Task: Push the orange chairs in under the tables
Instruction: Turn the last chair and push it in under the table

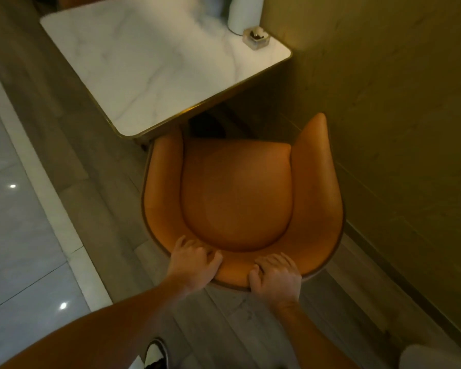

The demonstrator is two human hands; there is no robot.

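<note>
Item: one orange chair (237, 193), tub-shaped with a padded seat and a curved back that sweeps round into two arms, seen from above. Position: on grey plank flooring (104, 209), facing a desk (149, 67) with a white marbled top and a brass-coloured edge; the chair's left arm tip lies under the desk's near corner, while the seat and the right arm stand out clear of the desk edge. The right arm runs close along an olive-toned wall (383, 102). Left hand (192, 265): curled over the back rim on the chair's left, fingers inside the shell, gripping the rim. Right hand (276, 275): closed over the back rim just beside it, fingers folded onto the upholstery, likewise gripping. Both forearms reach in from the bottom of the view. On the desk's far right corner: a small clear square holder (256, 38) with unidentifiable contents, and behind it a white cylindrical object (244, 14), cut off by the frame. To the left, a band of pale glossy tiles (16, 209) borders the planks. A shoe (157, 354) shows at the bottom edge.
</note>
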